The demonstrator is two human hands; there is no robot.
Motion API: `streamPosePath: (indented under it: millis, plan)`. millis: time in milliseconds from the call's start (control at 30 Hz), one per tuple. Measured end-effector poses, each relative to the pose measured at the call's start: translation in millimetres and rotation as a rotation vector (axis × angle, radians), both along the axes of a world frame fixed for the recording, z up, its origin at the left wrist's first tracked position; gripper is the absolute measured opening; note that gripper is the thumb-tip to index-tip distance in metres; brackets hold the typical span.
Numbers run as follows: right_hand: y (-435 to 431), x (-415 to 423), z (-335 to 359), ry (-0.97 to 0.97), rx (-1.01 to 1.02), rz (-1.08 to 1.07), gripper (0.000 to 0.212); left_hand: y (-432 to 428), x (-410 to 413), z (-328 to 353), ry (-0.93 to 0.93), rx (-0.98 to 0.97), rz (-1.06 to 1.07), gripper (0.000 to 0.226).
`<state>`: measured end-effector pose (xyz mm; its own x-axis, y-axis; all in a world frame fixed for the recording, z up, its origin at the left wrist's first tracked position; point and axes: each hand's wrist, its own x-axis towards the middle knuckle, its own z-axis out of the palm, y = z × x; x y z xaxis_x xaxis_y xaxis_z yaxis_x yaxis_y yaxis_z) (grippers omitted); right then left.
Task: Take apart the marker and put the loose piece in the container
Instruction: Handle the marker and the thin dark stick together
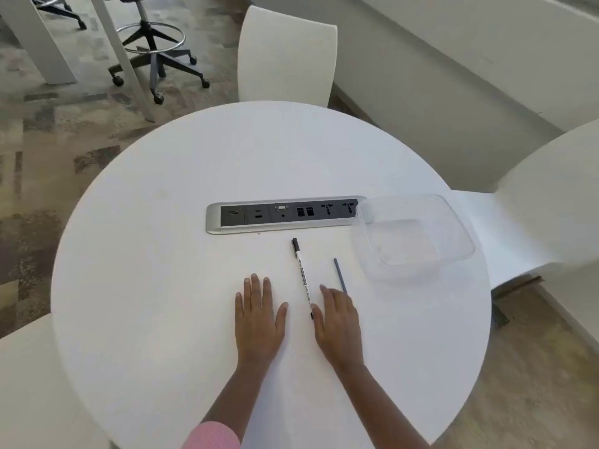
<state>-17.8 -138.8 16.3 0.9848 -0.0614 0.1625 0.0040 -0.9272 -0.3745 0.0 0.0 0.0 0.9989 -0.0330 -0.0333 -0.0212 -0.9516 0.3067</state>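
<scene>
Left hand (pixel 259 319) and right hand (pixel 338 325) lie flat on the counter (pixel 162 254), fingers straight, holding nothing. The whiteboard marker (pixel 303 280) lies between them, its barrel print too blurred to read. A grey stick (pixel 339 273) lies beside it, with the clear container (pixel 364 247) near the counter's right edge.

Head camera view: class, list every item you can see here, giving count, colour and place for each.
table: one, white, round, fills the middle
socket panel: one, silver and dark grey, set in the table's centre
container: one, clear, empty, at the panel's right end
marker: one, white with a dark cap, lying in front of the panel
thin rod: one, grey, between marker and container
chairs: three, white, around the table
stool: one, black, on castors, top left
sleeve: one, pink, on the left arm
left hand: flat on the table, left of the marker
right hand: flat, at the near ends of marker and rod
</scene>
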Motion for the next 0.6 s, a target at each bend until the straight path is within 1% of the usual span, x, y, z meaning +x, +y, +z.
streamPosePath:
  millis: [33,67,100,167,200,233,300,367,433,600]
  plan:
    - [1,0,2,-0.019,-0.034,0.007,0.045,-3,0,1,-0.014,-0.021,0.011,0.073]
    - [2,1,7,0.007,-0.053,0.011,0.039,-4,0,8,0.019,-0.024,0.017,0.074]
    - [3,0,9,0.011,-0.067,0.015,0.036,-7,-1,10,0.02,-0.031,0.022,0.074]
    - [5,3,12,0.082,-0.085,0.014,0.036,-10,-1,15,0.027,-0.031,0.044,0.074]
    - [5,5,12,0.104,-0.081,0.02,0.034,-11,-1,18,0.05,-0.036,0.032,0.072]
    - [5,6,12,0.101,-0.059,0.017,0.031,-12,-1,20,0.03,-0.05,0.029,0.068]
    - [4,9,14,0.16,0.095,-0.021,0.026,-13,0,24,-0.013,-0.063,0.035,0.051]
    - [1,12,20,0.285,0.262,-0.071,0.028,-14,2,23,-0.06,-0.133,0.041,0.043]
    - [-4,17,24,0.385,0.453,-0.115,0.026,-17,2,27,-0.09,-0.292,0.096,0.036]
    - [-18,21,40,0.525,0.866,-0.174,0.019,-20,6,52,-0.016,-0.755,0.383,0.033]
